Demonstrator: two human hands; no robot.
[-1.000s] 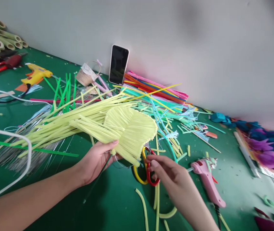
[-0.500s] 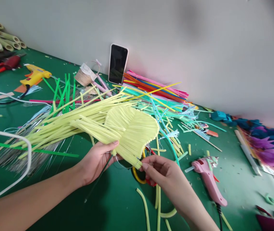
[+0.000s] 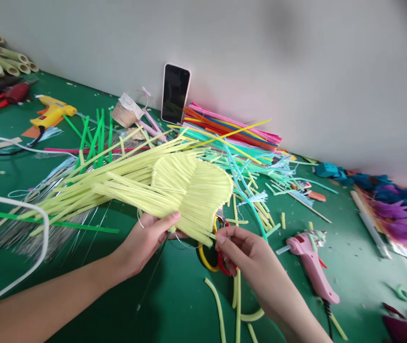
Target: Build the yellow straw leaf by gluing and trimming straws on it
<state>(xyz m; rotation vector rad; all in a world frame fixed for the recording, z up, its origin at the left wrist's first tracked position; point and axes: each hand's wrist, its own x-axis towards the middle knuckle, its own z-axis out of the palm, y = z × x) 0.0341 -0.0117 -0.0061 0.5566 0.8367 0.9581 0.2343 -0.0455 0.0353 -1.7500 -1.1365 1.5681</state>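
Observation:
My left hand (image 3: 148,240) is closed on a pale yellow-green leaf shape (image 3: 192,190) made of pipe cleaners laid side by side, with the thumb on top near its lower edge. Loose pipe cleaner ends stick out from it to the left. A thin wire with a dark stem (image 3: 153,267) hangs below that hand. At the leaf's lower right corner, my right hand (image 3: 241,250) pinches the tip of one pipe cleaner (image 3: 212,236). Scissors (image 3: 207,257) with yellow and red handles lie under the leaf, partly hidden by my right hand.
Yellow-green pipe cleaners (image 3: 82,193) lie in a heap on the green table (image 3: 182,305). A phone (image 3: 176,93) leans on the wall beside coloured pipe cleaners (image 3: 232,126). A pink glue gun (image 3: 312,267) lies right, a yellow one (image 3: 51,112) left. A white cable (image 3: 44,233) loops at left.
The leaf and my left hand have shifted slightly left. More of a thin wire loop shows left of that hand. My right hand keeps its pinch at the leaf's corner.

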